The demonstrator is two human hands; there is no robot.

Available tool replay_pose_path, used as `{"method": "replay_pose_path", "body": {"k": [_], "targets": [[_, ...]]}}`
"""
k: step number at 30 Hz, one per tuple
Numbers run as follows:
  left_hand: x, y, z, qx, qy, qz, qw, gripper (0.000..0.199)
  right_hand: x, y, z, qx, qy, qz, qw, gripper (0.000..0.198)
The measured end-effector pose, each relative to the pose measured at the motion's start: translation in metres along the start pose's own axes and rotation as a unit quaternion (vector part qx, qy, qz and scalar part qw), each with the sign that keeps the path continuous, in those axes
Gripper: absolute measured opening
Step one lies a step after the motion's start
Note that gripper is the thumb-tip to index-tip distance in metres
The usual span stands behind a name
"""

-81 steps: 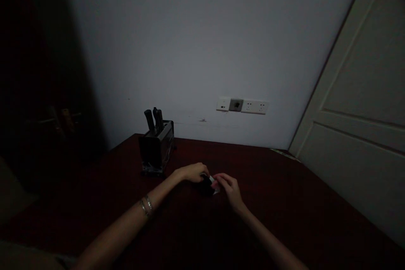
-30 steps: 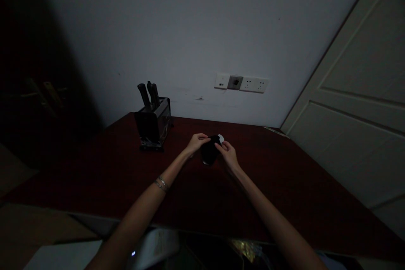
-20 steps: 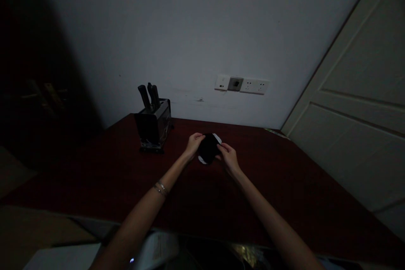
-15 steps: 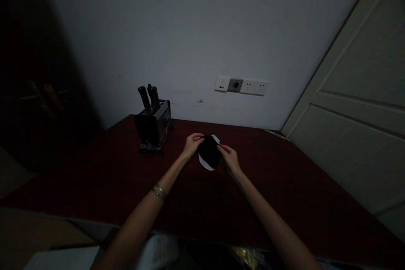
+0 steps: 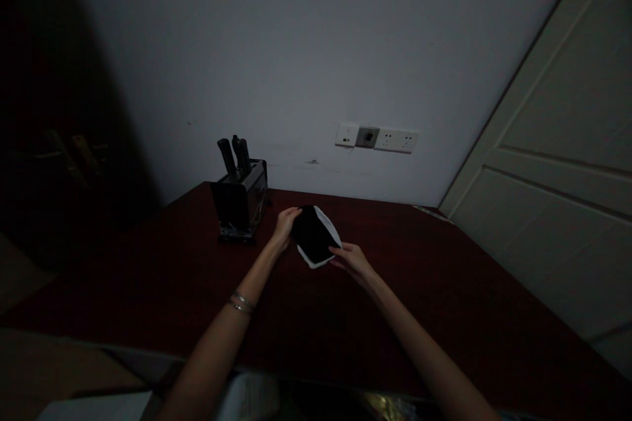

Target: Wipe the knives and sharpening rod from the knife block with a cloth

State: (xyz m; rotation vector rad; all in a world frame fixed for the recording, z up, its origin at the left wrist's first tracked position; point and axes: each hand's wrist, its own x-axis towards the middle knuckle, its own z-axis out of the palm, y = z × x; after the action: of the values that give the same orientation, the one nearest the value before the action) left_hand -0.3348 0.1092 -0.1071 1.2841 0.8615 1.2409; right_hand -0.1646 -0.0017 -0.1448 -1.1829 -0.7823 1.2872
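A soft, flat black piece with white edges (image 5: 314, 234), which looks like folded cloth, is held between both hands above the table. My left hand (image 5: 285, 223) pinches its upper left edge. Its lower right edge is gripped by my right hand (image 5: 351, 256), thumb on top and fingers underneath. White shows along the upper right side and the bottom. The dim light hides its exact kind.
The dark red table (image 5: 395, 316) stands against a pale wall. Back left is a knife block (image 5: 240, 200) with several black-handled knives. Wall sockets (image 5: 378, 138) are behind, and a white panelled door (image 5: 557, 197) is on the right.
Both hands have shifted the black-and-white piece slightly left and spread it wider. My right hand has moved down to its lower corner, and more white now shows on its right side.
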Motion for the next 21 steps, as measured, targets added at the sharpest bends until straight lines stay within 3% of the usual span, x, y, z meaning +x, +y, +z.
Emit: {"method": "replay_pose_path", "body": {"k": [5, 10, 12, 17, 21], "targets": [[0.005, 0.003, -0.019, 0.056, -0.07, -0.062, 0.994, 0.02, 0.008, -0.003, -0.011, 0.066, 0.065, -0.023, 0.995, 0.015], [-0.005, 0.002, -0.019, 0.077, -0.163, -0.124, 0.976, 0.031, 0.017, 0.001, -0.01, 0.066, 0.126, -0.052, 0.989, 0.012], [-0.008, -0.001, -0.014, 0.067, -0.16, -0.125, 0.977, 0.032, 0.02, 0.004, -0.008, 0.049, 0.141, -0.069, 0.986, 0.017], [-0.01, -0.015, 0.006, 0.006, -0.086, -0.084, 0.993, 0.041, 0.03, 0.011, -0.004, -0.011, 0.202, -0.147, 0.968, 0.033], [-0.009, -0.024, 0.013, -0.019, -0.083, -0.083, 0.993, 0.041, 0.04, 0.011, -0.007, -0.066, 0.236, -0.206, 0.947, 0.039]]}}
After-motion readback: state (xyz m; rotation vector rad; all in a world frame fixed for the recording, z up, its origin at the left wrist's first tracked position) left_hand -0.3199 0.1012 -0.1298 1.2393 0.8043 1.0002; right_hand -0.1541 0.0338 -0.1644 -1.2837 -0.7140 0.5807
